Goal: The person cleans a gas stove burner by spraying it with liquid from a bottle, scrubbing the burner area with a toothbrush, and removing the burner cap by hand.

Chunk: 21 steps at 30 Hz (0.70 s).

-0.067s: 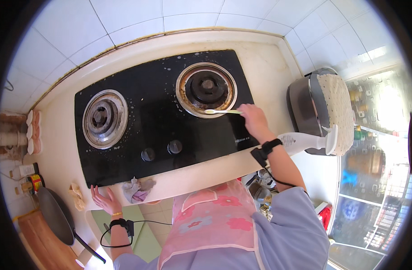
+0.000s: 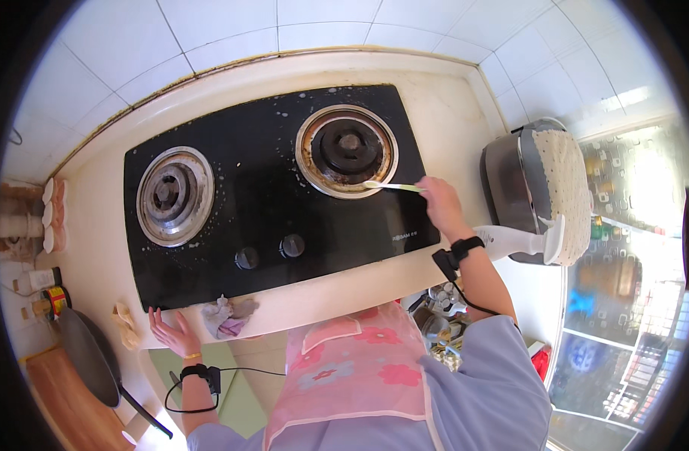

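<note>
In my right hand is a toothbrush, gripped by its pale green handle. Its bristled head lies at the lower right of the right burner's metal ring, which is stained brown. The black glass gas stove has whitish spots around both burners. My left hand rests with spread fingers on the counter at the stove's near left corner, holding nothing. A crumpled grey-purple cloth lies just right of that hand. The left burner is bare metal with some dark marks.
A white spray bottle lies beside my right forearm, near a covered grey appliance. At the left are a dark frying pan, a beige cloth and a wooden board. Below the counter edge stands an open drawer of utensils.
My right hand has moved a little to the right, drawing the toothbrush head along the burner's ring. The left hand has stayed in place.
</note>
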{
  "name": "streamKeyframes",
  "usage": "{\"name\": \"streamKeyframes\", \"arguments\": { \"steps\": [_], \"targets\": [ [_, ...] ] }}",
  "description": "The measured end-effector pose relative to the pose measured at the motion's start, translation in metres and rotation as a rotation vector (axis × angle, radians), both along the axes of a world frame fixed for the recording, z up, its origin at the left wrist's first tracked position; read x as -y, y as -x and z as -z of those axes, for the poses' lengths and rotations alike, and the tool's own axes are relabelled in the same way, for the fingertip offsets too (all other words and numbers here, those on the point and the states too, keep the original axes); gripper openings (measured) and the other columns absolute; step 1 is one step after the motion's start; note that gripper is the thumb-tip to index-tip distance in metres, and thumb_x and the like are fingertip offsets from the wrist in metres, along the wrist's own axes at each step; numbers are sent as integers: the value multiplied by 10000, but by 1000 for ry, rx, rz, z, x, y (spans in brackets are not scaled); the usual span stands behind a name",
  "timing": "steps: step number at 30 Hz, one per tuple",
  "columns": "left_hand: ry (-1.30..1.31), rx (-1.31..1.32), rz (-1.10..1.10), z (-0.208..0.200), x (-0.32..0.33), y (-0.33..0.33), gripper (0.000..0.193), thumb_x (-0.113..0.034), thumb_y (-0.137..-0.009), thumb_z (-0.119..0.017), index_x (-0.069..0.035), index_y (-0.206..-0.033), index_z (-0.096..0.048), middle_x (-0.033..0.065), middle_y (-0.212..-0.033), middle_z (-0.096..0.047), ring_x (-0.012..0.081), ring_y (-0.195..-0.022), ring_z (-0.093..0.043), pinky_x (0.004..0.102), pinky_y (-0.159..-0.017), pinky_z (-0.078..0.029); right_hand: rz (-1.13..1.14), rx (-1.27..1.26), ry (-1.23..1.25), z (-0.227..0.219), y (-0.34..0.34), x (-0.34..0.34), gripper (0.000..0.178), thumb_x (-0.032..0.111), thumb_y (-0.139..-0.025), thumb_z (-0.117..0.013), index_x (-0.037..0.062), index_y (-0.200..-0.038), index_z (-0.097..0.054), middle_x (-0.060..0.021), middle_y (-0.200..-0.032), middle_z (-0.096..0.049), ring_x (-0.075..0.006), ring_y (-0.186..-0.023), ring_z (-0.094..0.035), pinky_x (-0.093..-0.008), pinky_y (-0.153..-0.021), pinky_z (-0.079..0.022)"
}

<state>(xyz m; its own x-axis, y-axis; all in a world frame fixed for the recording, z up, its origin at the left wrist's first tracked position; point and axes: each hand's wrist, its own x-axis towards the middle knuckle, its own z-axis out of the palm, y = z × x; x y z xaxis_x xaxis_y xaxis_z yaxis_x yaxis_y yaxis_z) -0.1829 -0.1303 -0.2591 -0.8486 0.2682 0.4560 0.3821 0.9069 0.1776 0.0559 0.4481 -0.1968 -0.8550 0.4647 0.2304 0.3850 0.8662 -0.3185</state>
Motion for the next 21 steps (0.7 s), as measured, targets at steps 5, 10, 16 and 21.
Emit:
{"name": "streamKeyframes", "arguments": {
  "steps": [5, 10, 16, 21],
  "targets": [
    [5, 6, 3, 3, -2, 2, 408, -248, -900, -572, -11, -1221, -483, 134, -1343, -459, 336, -1219, -428, 456, -1027, -308, -127, 3, 72, -4, 24, 0, 114, 17, -791, -580, 91, -876, -563, -106, -799, -598, -333, -804, -567, -434, -686, -448],
    [37, 17, -24, 4, 7, -1, 421, -265, -898, -568, -18, -1229, -482, 134, -1343, -458, 336, -1224, -424, 457, -1037, -302, -157, -86, 125, -1, 49, 5, 131, 5, -783, -584, 88, -882, -565, -103, -817, -604, -341, -810, -570, -434, -693, -455],
    [10, 22, -10, 1, -1, 0, 423, -260, -892, -572, -23, -1230, -483, 129, -1344, -462, 331, -1229, -421, 462, -1043, -296, -75, -49, 137, -1, 34, -6, 147, -10, -770, -596, 67, -895, -580, -129, -820, -609, -356, -810, -579, -443, -707, -467],
    [8, 40, -17, 1, 0, 0, 421, -257, -890, -573, -27, -1232, -483, 124, -1347, -462, 329, -1229, -422, 462, -1045, -293, -94, -43, 103, -1, 49, 21, 144, 5, -784, -595, 79, -906, -576, -120, -814, -592, -341, -809, -570, -440, -703, -456]
  ]
}}
